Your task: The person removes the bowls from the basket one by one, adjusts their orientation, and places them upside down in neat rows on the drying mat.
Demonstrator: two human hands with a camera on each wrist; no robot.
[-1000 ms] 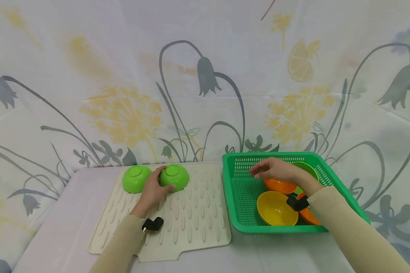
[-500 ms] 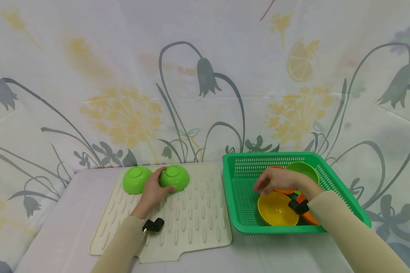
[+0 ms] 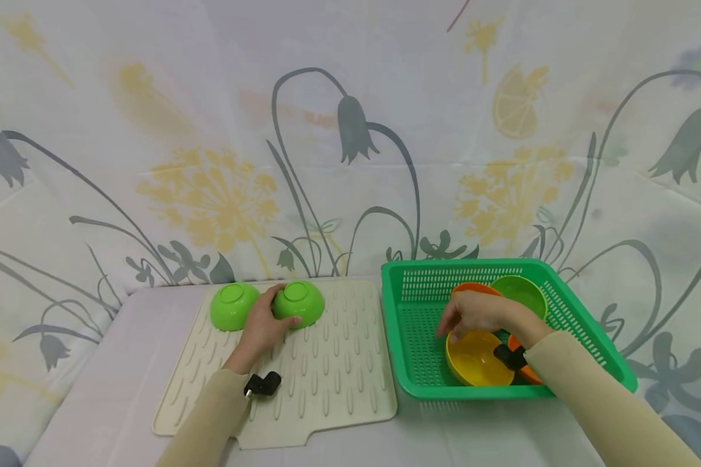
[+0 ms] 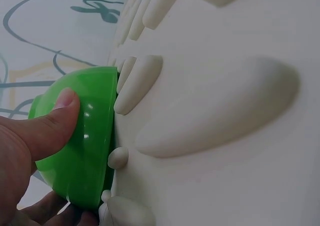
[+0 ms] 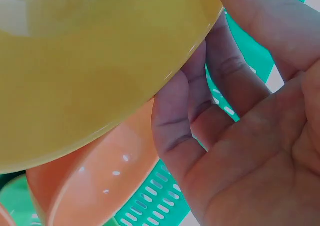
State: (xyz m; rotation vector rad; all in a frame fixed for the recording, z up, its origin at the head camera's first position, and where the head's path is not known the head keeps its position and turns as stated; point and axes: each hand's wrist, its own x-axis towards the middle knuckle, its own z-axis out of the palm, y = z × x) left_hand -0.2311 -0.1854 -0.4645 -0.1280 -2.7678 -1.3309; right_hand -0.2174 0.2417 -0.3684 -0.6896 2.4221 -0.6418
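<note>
My left hand [image 3: 261, 332] holds an upside-down green bowl [image 3: 305, 307] on the ribbed cream drying mat [image 3: 339, 395]. In the left wrist view, the thumb lies on the side of that bowl and the fingers reach under its far side. To its left sits a second overturned green bowl [image 3: 231, 310]. My right hand [image 3: 480, 311] is inside the green basket [image 3: 389, 324], pinching the rim of a yellow bowl [image 3: 480, 368]. The right wrist view shows fingers behind the yellow bowl's rim [image 5: 100, 86] and the thumb at its edge.
Also in the basket are an orange bowl [image 3: 474, 287] at the back, a green bowl [image 3: 521, 292] beside it, and another orange bowl [image 3: 528, 373] partly hidden under the right wrist. A flowered cloth [image 3: 350, 194] hangs behind the table.
My right hand has lowered toward the yellow bowl and taken its rim. That bowl has shifted slightly right. The left hand and its green bowl stay in place.
</note>
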